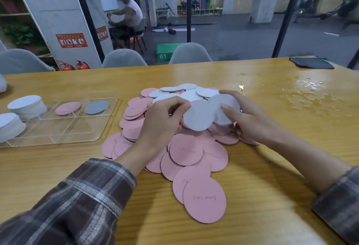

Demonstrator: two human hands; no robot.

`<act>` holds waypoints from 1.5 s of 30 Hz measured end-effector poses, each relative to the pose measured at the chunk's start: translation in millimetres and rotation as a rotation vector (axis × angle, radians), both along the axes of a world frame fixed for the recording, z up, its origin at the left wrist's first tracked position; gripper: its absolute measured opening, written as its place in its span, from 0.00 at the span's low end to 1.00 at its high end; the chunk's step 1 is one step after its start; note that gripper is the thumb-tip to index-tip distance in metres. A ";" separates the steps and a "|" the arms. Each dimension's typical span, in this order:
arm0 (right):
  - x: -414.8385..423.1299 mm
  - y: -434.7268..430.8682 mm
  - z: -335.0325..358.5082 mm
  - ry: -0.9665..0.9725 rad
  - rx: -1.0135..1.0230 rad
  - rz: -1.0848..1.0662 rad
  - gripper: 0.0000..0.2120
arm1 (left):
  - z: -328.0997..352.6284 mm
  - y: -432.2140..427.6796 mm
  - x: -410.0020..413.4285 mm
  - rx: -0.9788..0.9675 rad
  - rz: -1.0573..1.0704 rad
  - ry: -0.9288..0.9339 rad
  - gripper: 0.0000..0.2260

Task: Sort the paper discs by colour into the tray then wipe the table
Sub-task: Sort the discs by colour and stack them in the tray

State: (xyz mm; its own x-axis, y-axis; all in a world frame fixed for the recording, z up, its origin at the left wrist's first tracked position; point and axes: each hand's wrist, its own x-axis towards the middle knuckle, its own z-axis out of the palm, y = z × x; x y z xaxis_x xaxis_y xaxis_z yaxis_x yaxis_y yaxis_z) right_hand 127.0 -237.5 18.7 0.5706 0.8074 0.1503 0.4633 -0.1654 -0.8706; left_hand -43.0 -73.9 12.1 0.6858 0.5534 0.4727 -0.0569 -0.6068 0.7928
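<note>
Heap of pink discs (204,200) nearest. Above them, pinching one grey disc (198,116) in left hand (163,120), clutching grey stack (226,108) in right hand (250,120) — tray (64,128) off left, nearer left hand, grey slot (111,102) at far side.

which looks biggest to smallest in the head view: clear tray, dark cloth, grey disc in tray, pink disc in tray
1. clear tray
2. dark cloth, though it lies farther off, so its real size is unsure
3. grey disc and pink disc in the tray look alike, not ranked
</note>
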 end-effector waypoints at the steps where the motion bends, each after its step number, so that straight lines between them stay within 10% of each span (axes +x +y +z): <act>1: -0.5 0.2 0.0 -0.007 -0.003 0.009 0.16 | -1.6 0.0 0.6 -0.036 -0.014 0.025 0.05; 15: -17.9 0.0 7.8 0.079 -0.021 0.104 0.12 | -1.4 -20.2 6.4 -0.407 -0.117 0.033 0.10; 19: -13.4 1.3 3.6 0.030 -0.007 0.091 0.13 | -1.1 -24.3 4.6 -0.326 -0.140 0.043 0.10; 26: -0.1 4.3 -4.8 0.055 -0.009 0.003 0.14 | -11.9 6.5 1.9 0.358 0.072 0.243 0.14; 34: -1.8 0.2 1.3 0.043 0.029 -0.050 0.15 | -13.9 7.5 2.2 0.389 0.068 0.334 0.25; 45: 3.7 -0.6 -0.3 -0.029 0.048 -0.077 0.16 | -5.2 0.7 1.7 0.469 0.117 -0.058 0.06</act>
State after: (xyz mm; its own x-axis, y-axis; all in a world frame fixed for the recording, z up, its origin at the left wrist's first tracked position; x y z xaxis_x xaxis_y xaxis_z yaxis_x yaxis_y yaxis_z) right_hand 130.7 -238.1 18.4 0.6254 0.7529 0.2049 0.4761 -0.1602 -0.8647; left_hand -41.3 -73.2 6.9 0.5968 0.3432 0.7253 -0.0028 -0.9030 0.4296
